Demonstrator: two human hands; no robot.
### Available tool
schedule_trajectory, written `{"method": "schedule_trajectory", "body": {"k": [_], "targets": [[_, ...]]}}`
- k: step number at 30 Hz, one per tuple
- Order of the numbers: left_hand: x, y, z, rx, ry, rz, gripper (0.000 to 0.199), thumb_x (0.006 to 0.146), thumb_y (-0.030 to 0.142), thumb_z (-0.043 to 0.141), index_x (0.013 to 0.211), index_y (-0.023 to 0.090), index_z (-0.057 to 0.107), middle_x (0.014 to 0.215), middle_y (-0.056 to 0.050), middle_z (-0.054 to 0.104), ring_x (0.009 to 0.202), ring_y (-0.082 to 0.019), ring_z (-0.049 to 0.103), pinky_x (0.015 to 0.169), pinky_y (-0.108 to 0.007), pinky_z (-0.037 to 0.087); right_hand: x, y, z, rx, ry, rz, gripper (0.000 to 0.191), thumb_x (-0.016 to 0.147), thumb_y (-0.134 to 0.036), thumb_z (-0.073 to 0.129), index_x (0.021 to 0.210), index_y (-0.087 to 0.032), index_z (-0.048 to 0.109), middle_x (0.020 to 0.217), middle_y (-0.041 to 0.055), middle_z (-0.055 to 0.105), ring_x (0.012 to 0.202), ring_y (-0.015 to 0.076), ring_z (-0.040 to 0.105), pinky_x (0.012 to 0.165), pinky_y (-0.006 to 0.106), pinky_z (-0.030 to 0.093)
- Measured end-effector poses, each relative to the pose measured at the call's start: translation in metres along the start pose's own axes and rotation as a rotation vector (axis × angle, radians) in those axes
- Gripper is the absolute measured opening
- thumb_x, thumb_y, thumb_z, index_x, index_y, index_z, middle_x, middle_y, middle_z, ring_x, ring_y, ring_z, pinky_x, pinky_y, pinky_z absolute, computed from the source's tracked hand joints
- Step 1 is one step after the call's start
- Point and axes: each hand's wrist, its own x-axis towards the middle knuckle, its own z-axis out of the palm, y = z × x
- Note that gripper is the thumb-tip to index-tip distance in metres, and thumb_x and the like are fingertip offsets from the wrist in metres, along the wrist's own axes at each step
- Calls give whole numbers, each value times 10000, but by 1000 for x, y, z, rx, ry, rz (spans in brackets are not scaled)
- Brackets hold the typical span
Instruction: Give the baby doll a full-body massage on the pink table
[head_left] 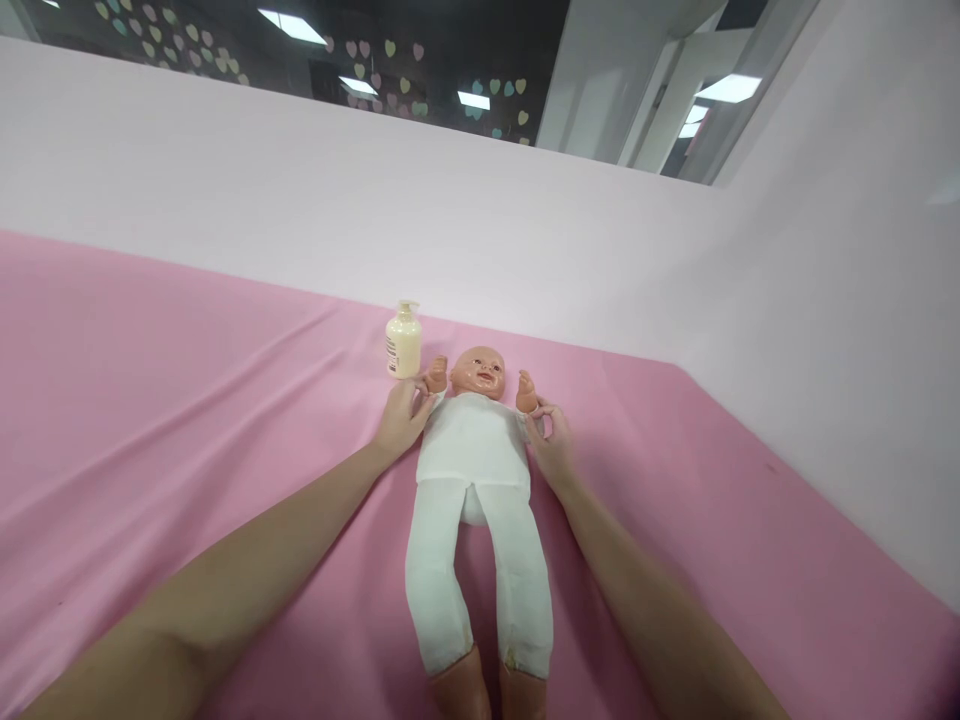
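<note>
Bottle (pixel 406 348) label (pixel 392 354): too small for me to read. Left hand (pixel 403 418) and right hand (pixel 553 440), pinched nearly closed, each hold a doll (pixel 472 440) sleeve (pixel 523 426). Pink sheet (pixel 187 400) ends at wall (pixel 360 220).

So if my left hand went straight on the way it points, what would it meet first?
Probably the doll's hand on that side; your left hand appears to touch the sleeve cuff just below it, though depth is unclear.

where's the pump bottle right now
In the head view, the pump bottle stands upright on the pink cover, left of the doll's head, just beyond the left hand.
</note>
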Motion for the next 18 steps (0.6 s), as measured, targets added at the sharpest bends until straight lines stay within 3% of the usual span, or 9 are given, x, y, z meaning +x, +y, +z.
{"method": "schedule_trajectory", "body": {"k": [4,6,13,18], "targets": [[-1,6,3,75,-156,71,152,884,356,586,806,249,511,1041,-66,716,1002,-273,636,978,-472,458,-1,-3,3,-77,-100,-109,107,866,-340,604,817,-259,553,1286,59,686,1196,272,605,1089,510,410],[-2,9,4,93,-158,57,134,868,357,601,826,250,531,1013,-75,715,991,-285,636,974,-485,457,-1,-4,4,-90,-99,-124,85,867,-338,601,839,-265,565,1279,51,691,1194,267,603,1096,509,409],[-2,0,4,-72,8,-79,126,885,347,576,909,238,515,1000,-51,675,964,-236,632,903,-399,490,2,6,3,27,-4,-10,184,859,-421,643,897,-250,584,1216,73,702,1145,259,633,1029,471,485],[0,-10,0,-184,225,-287,173,929,405,544,900,251,473,919,-12,600,922,-198,596,826,-326,498,9,32,-1,220,186,105,279,862,-491,652,904,-228,571,939,58,695,908,234,671,838,417,552]]}}
